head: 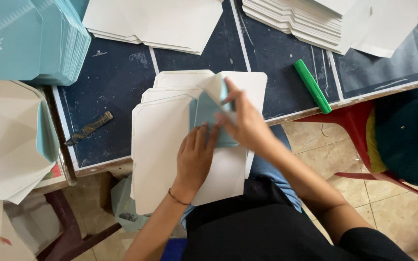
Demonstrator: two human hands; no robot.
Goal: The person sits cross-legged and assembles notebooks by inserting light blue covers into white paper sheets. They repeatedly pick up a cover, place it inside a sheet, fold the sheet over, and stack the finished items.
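White card sheet (163, 145) under flat left hand (195, 157); right hand (245, 123) fingers pinching flap (215, 89); green marker (312, 86) nearby.

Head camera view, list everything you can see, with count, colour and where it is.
Folded paper sheet: one, white with light blue inside, table's near edge, under both hands.
Blue card stack: one, light blue, far left.
White sheet stacks: several, white, along far edge.
Green stick: one, green, right of the sheet.
Table: one, dark blue.
Red chair: one, red, right.
Left hand: pressing the sheet flat.
Right hand: folding its flap.
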